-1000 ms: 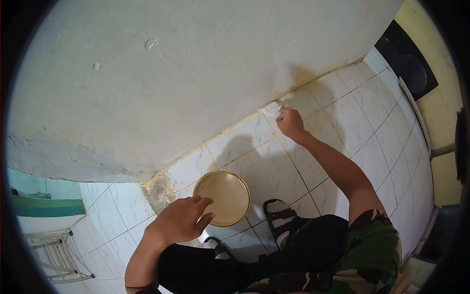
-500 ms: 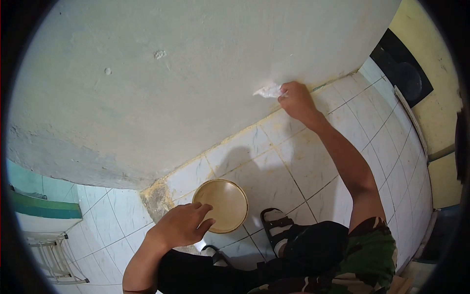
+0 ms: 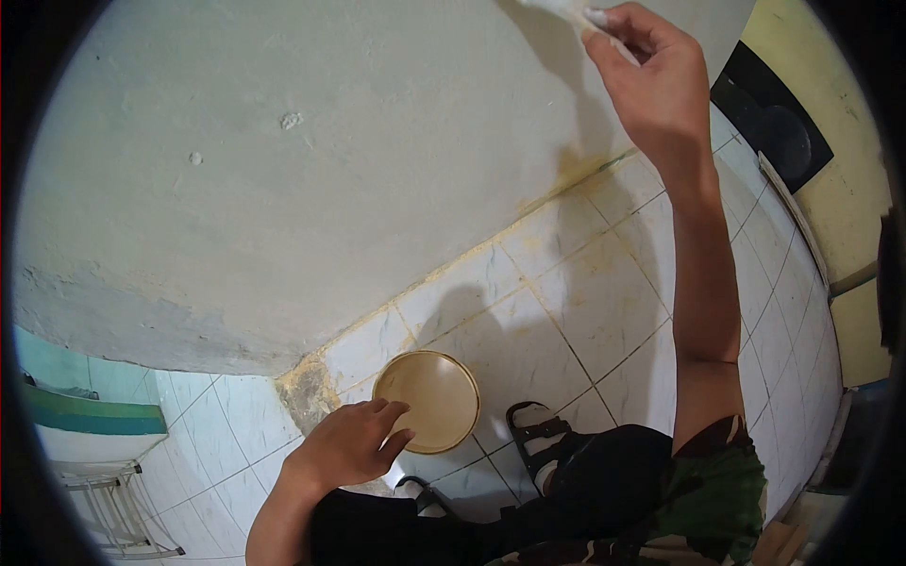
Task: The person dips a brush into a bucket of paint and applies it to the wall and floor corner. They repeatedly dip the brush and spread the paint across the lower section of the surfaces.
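My right hand [image 3: 656,80] is raised high against the grey plastered wall [image 3: 311,160], fingers pinched on a small white crumpled wad [image 3: 566,9] at the top edge of view. My left hand [image 3: 354,443] hangs low with fingers loosely spread, its fingertips touching the rim of a round tan container [image 3: 429,396] that stands on the white floor tiles [image 3: 585,302] by the wall's base. It grips nothing.
Yellowish stains run along the joint between wall and floor [image 3: 491,245]. My sandalled foot [image 3: 533,439] and dark trousers are below the container. A black panel [image 3: 774,118] leans at the far right, and a white rack [image 3: 104,500] stands at the lower left.
My right hand has lifted the white wad from the floor-wall joint up the wall to the top of view. My left hand has stayed at the container's rim.
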The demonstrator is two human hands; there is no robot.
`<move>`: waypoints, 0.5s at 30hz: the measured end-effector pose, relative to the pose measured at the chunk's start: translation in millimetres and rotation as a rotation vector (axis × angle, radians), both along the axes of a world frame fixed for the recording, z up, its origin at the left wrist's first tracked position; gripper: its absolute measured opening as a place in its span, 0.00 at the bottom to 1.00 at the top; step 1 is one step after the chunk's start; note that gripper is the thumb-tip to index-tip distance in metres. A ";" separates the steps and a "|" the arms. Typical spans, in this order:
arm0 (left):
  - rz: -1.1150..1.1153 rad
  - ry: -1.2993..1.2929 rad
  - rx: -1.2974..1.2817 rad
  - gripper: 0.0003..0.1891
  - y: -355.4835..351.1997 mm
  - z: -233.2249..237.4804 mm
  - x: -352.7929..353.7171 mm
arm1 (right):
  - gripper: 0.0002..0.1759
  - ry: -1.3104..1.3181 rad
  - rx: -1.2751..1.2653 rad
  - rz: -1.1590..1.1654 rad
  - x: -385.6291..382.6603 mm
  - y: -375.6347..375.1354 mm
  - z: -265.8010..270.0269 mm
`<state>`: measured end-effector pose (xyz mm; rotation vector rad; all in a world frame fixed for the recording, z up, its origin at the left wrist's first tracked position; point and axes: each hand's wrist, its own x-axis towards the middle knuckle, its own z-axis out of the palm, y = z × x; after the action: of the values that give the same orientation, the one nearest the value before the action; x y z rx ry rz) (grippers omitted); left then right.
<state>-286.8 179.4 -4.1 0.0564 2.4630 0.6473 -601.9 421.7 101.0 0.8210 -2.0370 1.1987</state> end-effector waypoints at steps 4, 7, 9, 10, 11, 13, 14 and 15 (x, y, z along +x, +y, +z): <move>0.014 -0.041 -0.012 0.23 -1.9 -1.9 -4.1 | 0.11 0.022 -0.110 -0.031 -14.1 -22.9 -25.6; 0.024 -0.081 -0.014 0.23 -3.7 -4.0 -6.1 | 0.10 0.299 -0.180 -0.015 -53.1 -43.6 -97.8; 0.023 -0.073 -0.006 0.23 -5.0 -6.1 -5.9 | 0.12 0.407 -0.177 -0.041 -59.9 -49.5 -137.3; 0.016 -0.058 -0.003 0.23 -5.8 -6.5 -6.1 | 0.14 0.356 -0.164 -0.046 -54.8 -48.8 -156.1; 0.009 -0.043 0.002 0.23 -6.4 -7.1 -6.1 | 0.15 0.305 -0.149 -0.049 -49.8 -47.6 -174.2; 0.015 -0.043 0.005 0.23 -8.6 -9.5 -5.7 | 0.17 0.263 -0.093 -0.052 -44.8 -40.3 -210.1; 0.018 -0.043 0.006 0.23 -8.9 -10.1 -5.8 | 0.18 0.220 -0.038 -0.058 -42.4 -34.5 -227.2; 0.017 -0.042 0.005 0.23 -8.5 -9.3 -6.5 | 0.18 0.221 -0.039 -0.060 -40.4 -28.2 -243.7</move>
<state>-293.3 170.9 -13.4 0.0237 2.4239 0.6556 -642.3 393.5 -142.8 0.8291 -1.8406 1.0620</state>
